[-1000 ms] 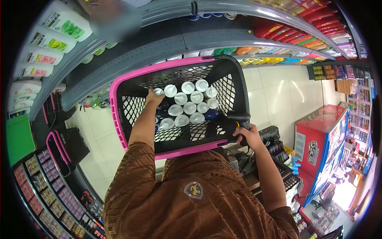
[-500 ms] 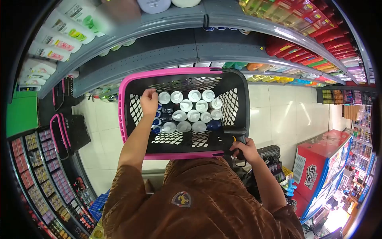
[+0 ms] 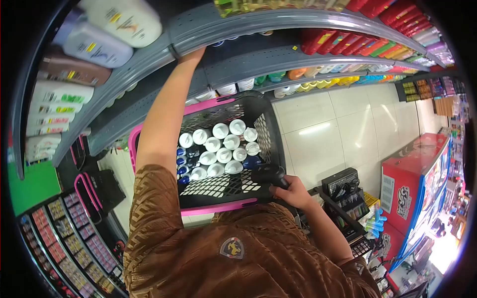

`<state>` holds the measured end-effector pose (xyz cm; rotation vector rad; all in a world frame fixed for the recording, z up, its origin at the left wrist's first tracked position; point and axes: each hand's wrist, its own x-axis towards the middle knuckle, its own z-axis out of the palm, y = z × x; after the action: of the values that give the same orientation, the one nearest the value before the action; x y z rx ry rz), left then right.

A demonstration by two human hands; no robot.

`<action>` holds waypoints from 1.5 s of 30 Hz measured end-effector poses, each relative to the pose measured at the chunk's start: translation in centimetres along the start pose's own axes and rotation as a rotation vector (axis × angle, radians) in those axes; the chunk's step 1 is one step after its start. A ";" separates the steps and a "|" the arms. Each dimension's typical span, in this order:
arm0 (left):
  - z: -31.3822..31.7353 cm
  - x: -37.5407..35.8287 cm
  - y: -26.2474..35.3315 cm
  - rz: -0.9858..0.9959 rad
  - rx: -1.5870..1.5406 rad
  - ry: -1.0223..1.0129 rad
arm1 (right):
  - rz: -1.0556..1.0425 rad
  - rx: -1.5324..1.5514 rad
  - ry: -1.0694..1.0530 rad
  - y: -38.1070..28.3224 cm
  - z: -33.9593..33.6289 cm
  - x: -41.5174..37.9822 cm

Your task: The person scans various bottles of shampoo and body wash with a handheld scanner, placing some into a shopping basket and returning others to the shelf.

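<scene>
Your left hand (image 3: 193, 55) is raised to the shelving, its fingers hidden behind the front edge of the upper shelf (image 3: 238, 27), so I cannot tell whether they are spread or gripping. Just to its right, in the gap below that edge, sit some blue-rimmed things (image 3: 217, 43); too little of them shows to give their long axis. Your left hand is much the nearer to them. Your right hand (image 3: 295, 193) is low, wrapped around the handle of a black scanner (image 3: 268, 174) by the near right corner of the basket (image 3: 223, 205). Inside the basket, white-capped bottles (image 3: 231, 142) stand upright, caps facing you, below your left hand.

Half a second ago your left hand was over the basket's left end, beside the bottles; now it is up at the shelf. Your right hand has kept the scanner, and the basket sits tilted in your view.
</scene>
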<state>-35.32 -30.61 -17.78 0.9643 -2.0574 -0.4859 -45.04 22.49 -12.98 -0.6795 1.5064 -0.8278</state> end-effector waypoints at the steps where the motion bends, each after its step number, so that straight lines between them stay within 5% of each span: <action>1: 0.6 0.7 -0.6 0.014 0.013 -0.009 | 0.062 0.070 -0.011 0.7 -0.1 0.4; 10: 5.6 4.9 -1.7 0.147 0.145 -0.042 | 0.116 0.117 -0.028 -0.4 -0.5 1.2; 15: 2.1 1.4 -1.9 0.188 0.241 -0.020 | 0.129 0.104 0.005 -0.8 0.1 1.0; 26: 5.1 0.5 -5.6 0.156 0.391 0.068 | 0.191 0.102 0.112 -1.6 1.2 1.0; 29: 1.1 -0.7 -4.7 0.192 0.513 0.086 | 0.165 0.117 0.111 -0.8 1.2 1.4; 30: -1.6 -1.8 -3.9 -0.360 0.078 -0.198 | 0.156 0.127 0.112 -0.9 1.2 1.5; 31: -4.3 -3.2 -2.2 -0.362 0.090 -0.190 | 0.149 0.127 0.099 -1.2 1.3 1.5; 33: -9.1 -6.2 1.5 -0.824 -0.788 0.098 | 0.199 0.087 0.120 -2.0 1.3 1.5; 36: -16.2 -10.9 0.7 -1.008 -1.086 0.082 | 0.168 0.134 0.126 -1.3 1.5 1.8; 39: -24.5 -16.4 0.4 -1.057 -1.182 -0.057 | 0.170 0.078 0.111 -1.4 1.5 2.0; 43: -31.7 -20.8 2.4 -0.927 -0.739 -0.290 | 0.186 0.044 0.105 -1.7 1.3 2.2; 45: -31.0 -23.5 0.3 -0.667 -0.406 -0.358 | 0.196 0.097 0.142 -1.7 1.5 2.2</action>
<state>-1.68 -12.54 -10.43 1.3654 -1.7765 -1.4527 -43.84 19.56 -12.85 -0.4008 1.6202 -0.8053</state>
